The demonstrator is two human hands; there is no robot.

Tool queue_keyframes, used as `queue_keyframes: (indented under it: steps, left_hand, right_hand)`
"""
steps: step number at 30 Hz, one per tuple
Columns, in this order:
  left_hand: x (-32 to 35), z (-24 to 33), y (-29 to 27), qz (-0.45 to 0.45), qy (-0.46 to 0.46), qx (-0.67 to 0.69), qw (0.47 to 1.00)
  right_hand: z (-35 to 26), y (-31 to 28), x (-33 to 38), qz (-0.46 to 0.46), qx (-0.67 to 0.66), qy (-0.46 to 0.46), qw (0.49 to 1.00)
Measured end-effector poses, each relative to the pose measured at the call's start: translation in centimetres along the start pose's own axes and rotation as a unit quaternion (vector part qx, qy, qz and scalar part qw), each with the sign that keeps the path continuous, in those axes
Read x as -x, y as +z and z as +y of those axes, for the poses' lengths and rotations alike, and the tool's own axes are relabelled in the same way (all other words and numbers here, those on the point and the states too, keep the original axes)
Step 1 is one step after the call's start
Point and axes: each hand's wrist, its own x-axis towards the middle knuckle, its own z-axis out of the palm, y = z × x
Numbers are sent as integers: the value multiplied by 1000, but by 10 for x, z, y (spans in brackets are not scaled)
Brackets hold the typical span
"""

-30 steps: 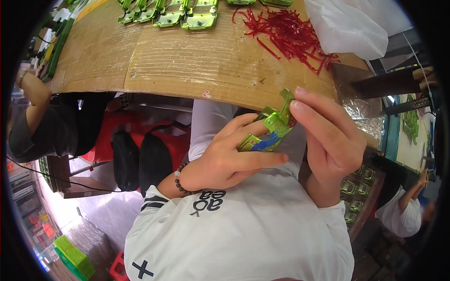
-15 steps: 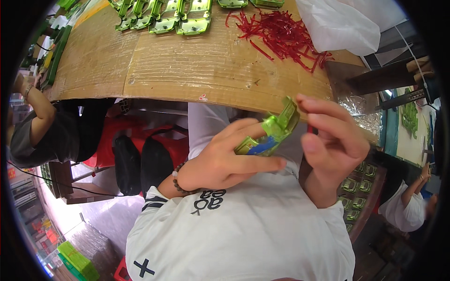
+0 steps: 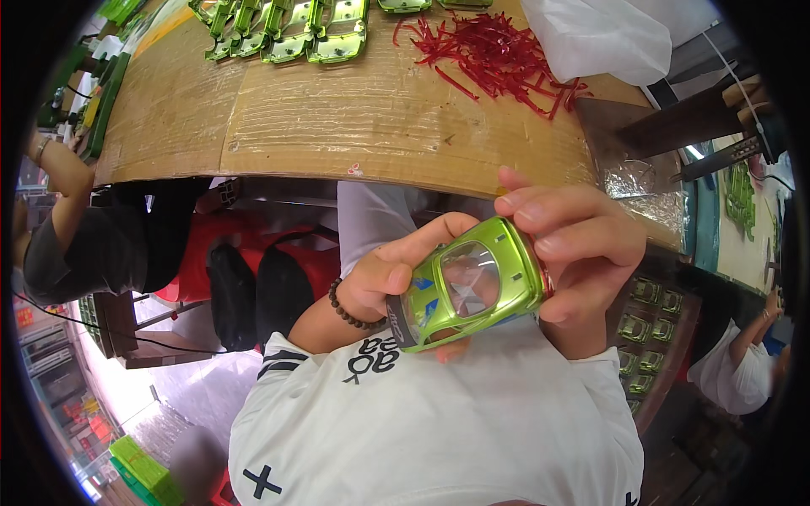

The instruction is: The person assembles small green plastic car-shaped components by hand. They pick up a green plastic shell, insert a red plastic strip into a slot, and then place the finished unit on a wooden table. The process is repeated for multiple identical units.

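A glossy green toy car body (image 3: 516,268) with a clear window and blue markings is held in front of my chest, its roof side turned up. My left hand (image 3: 371,282) is closed round its dark-printed end, thumb on top and fingers beneath. At the other end, the bent fingers of my right hand (image 3: 595,240) grip the edge. A sliver of red shows between that edge and the right fingers; whether it is a loose strip or part of the body I cannot tell.
On the cardboard-covered table (image 3: 337,126) lie a row of green car bodies (image 3: 337,49), a heap of thin red strips (image 3: 498,63) and a white plastic bag (image 3: 603,42). More green parts sit in a tray (image 3: 629,350) at my right. A co-worker's arm (image 3: 72,185) shows at far left.
The toy car body has turned from edge-on to show its roof and window. My right hand has moved in from beside it onto its end.
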Motion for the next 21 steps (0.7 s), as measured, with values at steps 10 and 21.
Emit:
queue_keyframes:
  steps: [10,21]
  left_hand:
    - [-2,1,2,-25,-24,12,999]
    - [-4,-1,2,-47,2,11,999]
  right_hand:
    - [-3,1,4,27,38,19,999]
    - [-9,7,13,84,-68,122,987]
